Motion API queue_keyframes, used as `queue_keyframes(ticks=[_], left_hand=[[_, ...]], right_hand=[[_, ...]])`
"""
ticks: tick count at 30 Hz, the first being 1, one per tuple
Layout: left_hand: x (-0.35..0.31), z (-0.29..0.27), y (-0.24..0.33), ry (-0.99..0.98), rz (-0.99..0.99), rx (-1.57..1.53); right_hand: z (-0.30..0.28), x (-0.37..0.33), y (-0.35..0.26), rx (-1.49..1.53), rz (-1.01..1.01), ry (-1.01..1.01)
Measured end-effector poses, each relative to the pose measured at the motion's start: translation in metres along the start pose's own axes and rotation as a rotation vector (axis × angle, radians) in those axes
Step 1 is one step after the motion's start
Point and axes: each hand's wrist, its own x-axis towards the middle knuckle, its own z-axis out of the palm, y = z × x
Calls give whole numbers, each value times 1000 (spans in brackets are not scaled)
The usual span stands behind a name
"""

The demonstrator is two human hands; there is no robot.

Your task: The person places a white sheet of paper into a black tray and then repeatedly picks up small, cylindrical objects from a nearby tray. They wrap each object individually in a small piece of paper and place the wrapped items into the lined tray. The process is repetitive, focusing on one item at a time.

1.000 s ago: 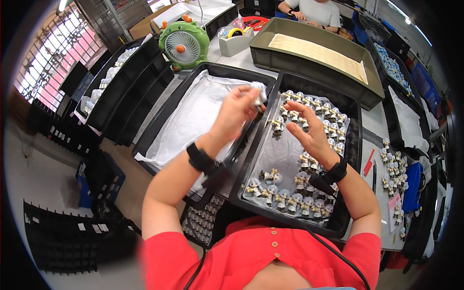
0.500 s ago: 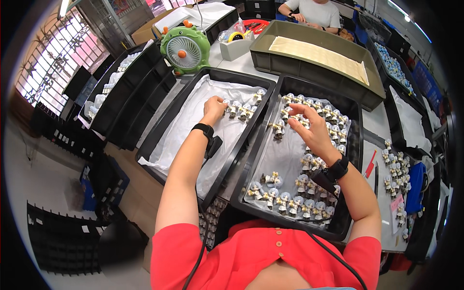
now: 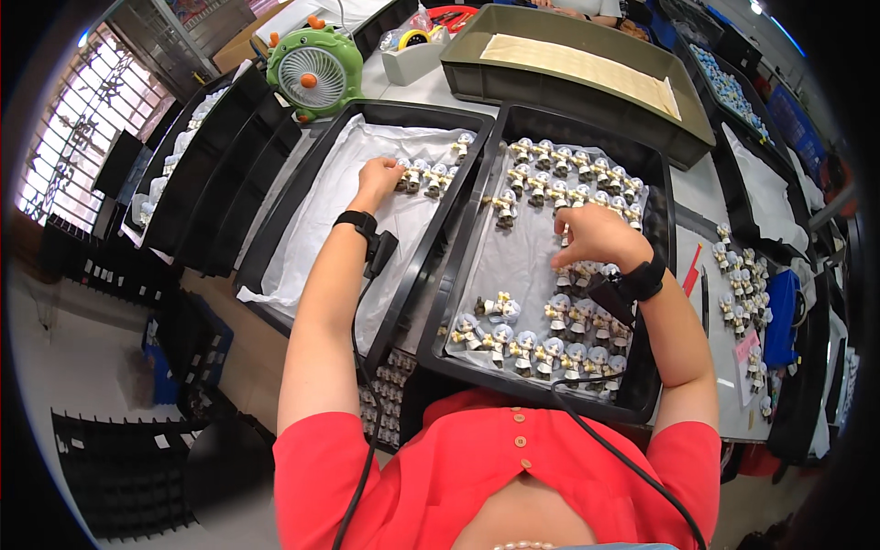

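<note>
- Bright overall, with soft, fairly even light across the worktable [image 3: 695, 194]
- Strong daylight at the barred window [image 3: 87, 151] on the left, its panes blown out to near white
- A bluish strip light [image 3: 788, 38] glows at upper right
- Black stacked crates [image 3: 215, 188] sink into deep shadow
- Figurines [image 3: 550, 353] look reasonably crisp, though small
- A dark round shape [image 3: 229, 467] at lower left is blurred
- Fisheye distortion bends straight edges; the rim falls to black

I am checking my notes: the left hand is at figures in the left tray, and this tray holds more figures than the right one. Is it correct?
Not quite: in the head view, the right tray holds more figures than the left tray. The left hand is indeed at the latter's figures.
</note>
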Motion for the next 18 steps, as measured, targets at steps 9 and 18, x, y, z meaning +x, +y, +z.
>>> queue_keyframes(ticks=[9,18], left_hand=[[-52,-50,92,-18,194,-262],[-193,-62,163,-620,272,-900]], right_hand=[[45,0,-12,-263,-133,38],[1,-7,-43,339,-375,308]])
